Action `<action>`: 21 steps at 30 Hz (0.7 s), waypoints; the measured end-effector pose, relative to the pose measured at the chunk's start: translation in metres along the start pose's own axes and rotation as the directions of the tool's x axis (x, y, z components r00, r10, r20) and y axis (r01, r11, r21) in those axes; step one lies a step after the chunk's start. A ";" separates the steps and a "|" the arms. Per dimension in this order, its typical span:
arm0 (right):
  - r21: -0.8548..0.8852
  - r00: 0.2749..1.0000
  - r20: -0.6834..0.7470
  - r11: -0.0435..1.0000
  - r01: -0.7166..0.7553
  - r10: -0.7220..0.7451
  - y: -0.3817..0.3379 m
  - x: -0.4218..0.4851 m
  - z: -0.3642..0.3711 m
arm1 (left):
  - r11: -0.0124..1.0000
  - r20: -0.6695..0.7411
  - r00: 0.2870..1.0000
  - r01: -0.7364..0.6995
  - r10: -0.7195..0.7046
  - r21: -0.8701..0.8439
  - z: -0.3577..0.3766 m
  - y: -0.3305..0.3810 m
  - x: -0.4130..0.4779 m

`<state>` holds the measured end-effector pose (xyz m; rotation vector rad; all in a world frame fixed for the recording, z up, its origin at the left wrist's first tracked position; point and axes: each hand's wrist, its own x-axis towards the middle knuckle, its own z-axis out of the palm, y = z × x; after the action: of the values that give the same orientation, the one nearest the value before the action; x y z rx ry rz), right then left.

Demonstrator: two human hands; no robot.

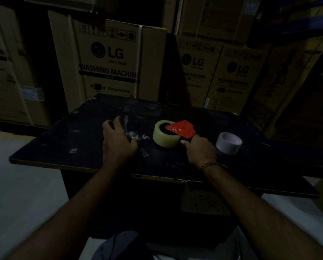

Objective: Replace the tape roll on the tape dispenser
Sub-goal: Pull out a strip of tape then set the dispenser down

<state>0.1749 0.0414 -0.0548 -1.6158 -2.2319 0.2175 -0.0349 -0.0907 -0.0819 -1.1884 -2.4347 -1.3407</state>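
Note:
A red tape dispenser lies on the dark table with a pale yellowish tape roll seated on it. My right hand grips the dispenser's handle, thumb pointing toward the roll. A second, white tape roll stands just right of that hand. My left hand is left of the dispenser, fingers curled round a crumpled strip of clear tape that touches the tabletop. The scene is dim.
Large cardboard washing-machine boxes stand close behind the table and to both sides. The tabletop's near edge is chipped. A pale floor lies at the left. A cardboard piece sits under the table.

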 end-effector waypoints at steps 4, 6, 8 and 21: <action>0.041 1.000 -0.001 0.999 -0.003 0.003 0.000 0.000 0.002 | 0.996 -0.022 0.999 -0.022 0.024 0.089 -0.003 0.004 -0.003; 0.040 1.000 -0.014 0.999 0.005 -0.005 0.001 -0.001 0.003 | 0.990 -0.023 0.998 -0.055 0.059 0.128 -0.003 0.006 -0.004; 0.025 1.000 -0.012 1.000 0.005 -0.004 0.003 -0.002 0.003 | 0.980 -0.011 0.995 -0.094 0.097 0.178 -0.002 0.007 -0.006; 0.013 0.998 0.052 0.999 0.031 -0.031 0.002 -0.013 -0.015 | 0.961 0.001 0.987 -0.158 0.162 0.228 -0.005 0.010 -0.011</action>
<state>0.1862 0.0284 -0.0446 -1.5858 -2.2887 0.2673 -0.0215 -0.0977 -0.0771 -1.2748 -2.3449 -0.9930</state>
